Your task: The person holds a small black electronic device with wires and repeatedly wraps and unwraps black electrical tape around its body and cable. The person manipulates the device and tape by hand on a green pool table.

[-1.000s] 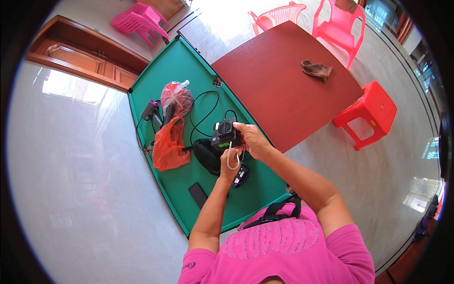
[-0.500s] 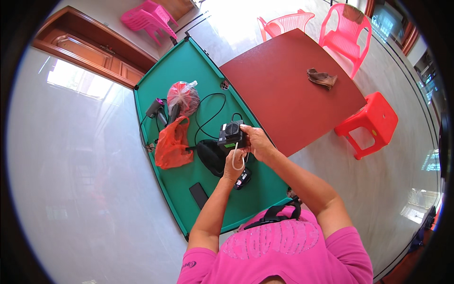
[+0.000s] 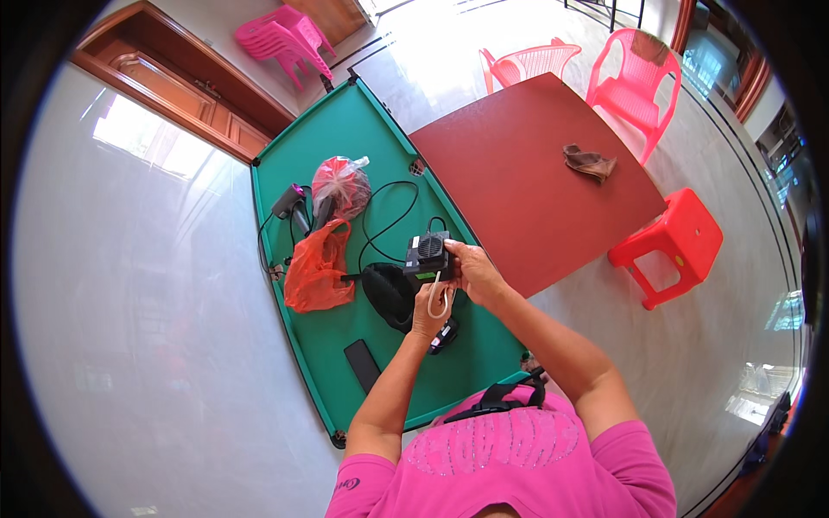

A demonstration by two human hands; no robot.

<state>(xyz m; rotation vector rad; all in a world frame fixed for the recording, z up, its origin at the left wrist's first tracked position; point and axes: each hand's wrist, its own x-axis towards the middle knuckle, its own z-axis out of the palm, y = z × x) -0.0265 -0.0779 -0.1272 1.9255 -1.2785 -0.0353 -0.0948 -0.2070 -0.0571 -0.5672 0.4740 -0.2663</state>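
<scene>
we see the right hand (image 3: 477,271) closed around the right side of a black vented box (image 3: 428,250), thumb on top, and the left hand (image 3: 427,316) narrowed at its lower edge, a white cord loop (image 3: 435,287) hanging over it; whether those fingers pinch box or cord we cannot tell. the box is held over the green pool table (image 3: 319,129). we judge the step to be close handling of box and cord; the next move calls for a steady right grip. farther left lies an orange bag (image 3: 315,278).
</scene>
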